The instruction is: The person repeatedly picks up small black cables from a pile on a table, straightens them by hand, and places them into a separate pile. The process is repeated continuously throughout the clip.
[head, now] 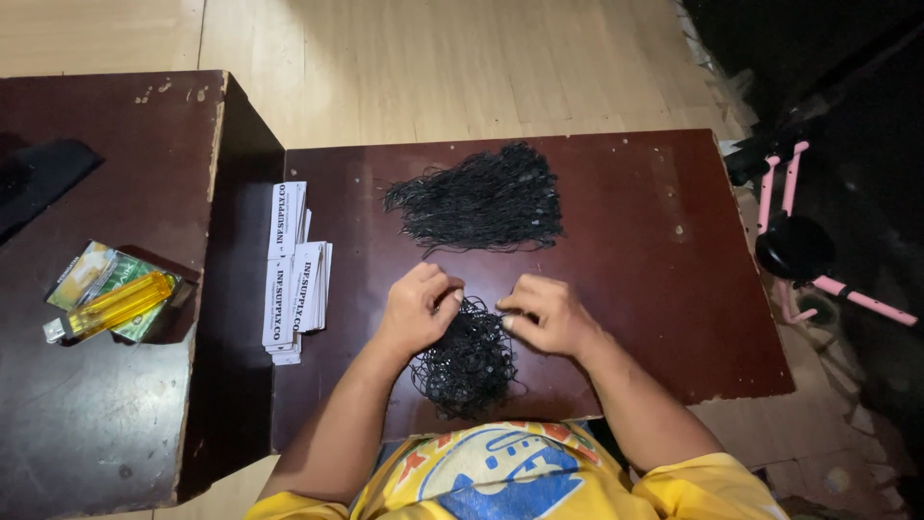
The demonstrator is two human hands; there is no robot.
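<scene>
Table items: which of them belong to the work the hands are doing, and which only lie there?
In use: left hand and right hand pinching the near string tangle; far string pile.

Lying about: white printed tags, yellow lighter, green packet, pink scooter.

Both hands (416, 306) (547, 313) pinch near black string tangle (469, 361) on table (664, 289).

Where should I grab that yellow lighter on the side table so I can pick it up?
Pinch the yellow lighter across its long see-through body, coming down from above. It lies flat and slanted on green packets, metal end at lower left, so its two long sides are free. Both hands are busy at the black string tangle.
</scene>
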